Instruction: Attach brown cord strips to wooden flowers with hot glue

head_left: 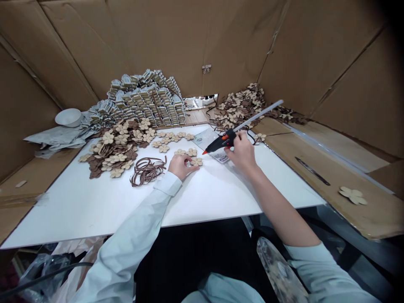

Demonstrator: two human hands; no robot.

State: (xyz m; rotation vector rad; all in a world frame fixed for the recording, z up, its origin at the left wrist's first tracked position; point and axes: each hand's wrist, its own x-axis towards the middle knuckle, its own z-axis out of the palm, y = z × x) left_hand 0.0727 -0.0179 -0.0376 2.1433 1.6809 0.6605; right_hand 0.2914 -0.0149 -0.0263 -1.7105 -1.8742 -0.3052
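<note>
My right hand (242, 150) grips a black glue gun (221, 142) with an orange nozzle, and a long pale glue stick (260, 114) sticks out of its rear. The nozzle points left, just above and right of a beige flower cutout (197, 161). My left hand (182, 167) is closed at that flower's left edge, thumb and finger pinching it near the table. More beige flowers (172, 136) lie in a loose group behind my left hand. A bundle of brown cord (147, 171) rests to its left. Under the gun lies a printed sheet or bag (208, 139).
A heap of beige and brown flowers (116, 147) sits left, before a tall stack of small grey-and-gold pieces (148, 99). Another flower pile (243, 103) stands back right. Cardboard walls surround the white table (94, 210). A white bowl (68, 118) and dark pen-like tool (312, 171) lie at the sides.
</note>
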